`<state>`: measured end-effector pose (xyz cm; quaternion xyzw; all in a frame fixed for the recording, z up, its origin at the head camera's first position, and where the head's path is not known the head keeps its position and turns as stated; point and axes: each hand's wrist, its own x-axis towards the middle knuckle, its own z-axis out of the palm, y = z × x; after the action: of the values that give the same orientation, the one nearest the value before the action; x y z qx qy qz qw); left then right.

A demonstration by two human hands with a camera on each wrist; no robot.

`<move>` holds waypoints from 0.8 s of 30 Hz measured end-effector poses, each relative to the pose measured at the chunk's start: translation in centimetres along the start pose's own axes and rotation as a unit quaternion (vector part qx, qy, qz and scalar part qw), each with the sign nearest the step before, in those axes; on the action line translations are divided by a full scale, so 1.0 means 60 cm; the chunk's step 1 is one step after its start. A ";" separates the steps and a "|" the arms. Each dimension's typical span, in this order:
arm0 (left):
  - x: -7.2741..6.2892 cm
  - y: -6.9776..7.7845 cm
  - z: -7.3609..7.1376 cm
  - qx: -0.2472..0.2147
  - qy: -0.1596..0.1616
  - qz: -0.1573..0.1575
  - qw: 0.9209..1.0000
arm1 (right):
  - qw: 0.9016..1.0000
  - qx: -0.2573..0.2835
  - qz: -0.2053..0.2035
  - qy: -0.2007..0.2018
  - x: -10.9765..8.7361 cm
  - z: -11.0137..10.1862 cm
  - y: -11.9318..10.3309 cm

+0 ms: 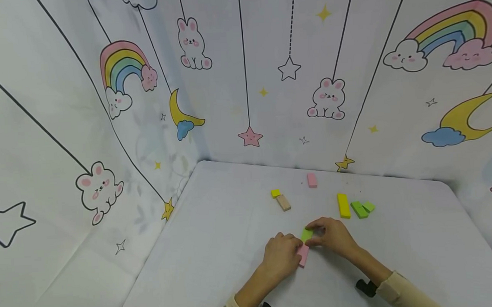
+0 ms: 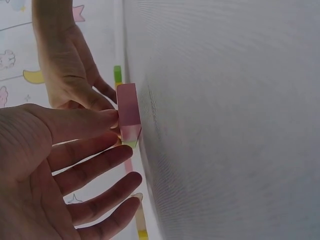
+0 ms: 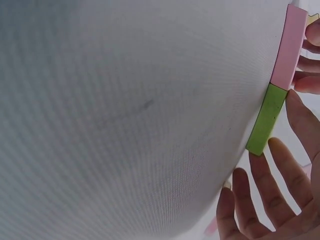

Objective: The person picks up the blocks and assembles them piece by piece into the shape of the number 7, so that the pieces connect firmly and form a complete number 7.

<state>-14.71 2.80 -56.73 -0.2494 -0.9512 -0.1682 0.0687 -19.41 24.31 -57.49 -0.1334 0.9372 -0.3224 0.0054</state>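
On the worktop (image 1: 216,220), pink block (image 1: 303,258) is steadied by spread left hand (image 1: 280,257); green block (image 1: 306,235), pinched in right hand (image 1: 333,238), is apparently being aligned; gentle release needed next.

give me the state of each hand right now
Left hand: holding the nearer pink block.
Right hand: holding the green block that touches it.

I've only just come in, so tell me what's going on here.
A person is handling blocks on a white table. The left hand pinches a pink block and the right hand a green block, which meet end to end. Farther off lie another pink one, a yellow cube, a wooden block, a yellow bar and two more green ones.
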 end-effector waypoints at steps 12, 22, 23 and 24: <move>0.002 0.001 -0.001 0.000 -0.011 0.002 1.000 | 1.000 -0.003 -0.008 -0.007 -0.006 0.005 -0.003; 0.002 0.001 -0.003 0.002 -0.022 0.006 1.000 | 1.000 0.003 0.004 -0.017 -0.008 0.008 -0.008; 0.002 0.001 -0.003 0.002 -0.023 0.006 1.000 | 1.000 0.006 0.004 -0.017 -0.008 0.008 -0.008; 0.002 0.000 -0.003 0.001 -0.025 0.006 1.000 | 1.000 0.007 0.002 -0.017 -0.008 0.008 -0.008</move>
<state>-14.81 2.83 -56.53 -0.2586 -0.9515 -0.1602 0.0466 -18.77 23.80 -57.63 -0.1368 0.9349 -0.3265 0.0233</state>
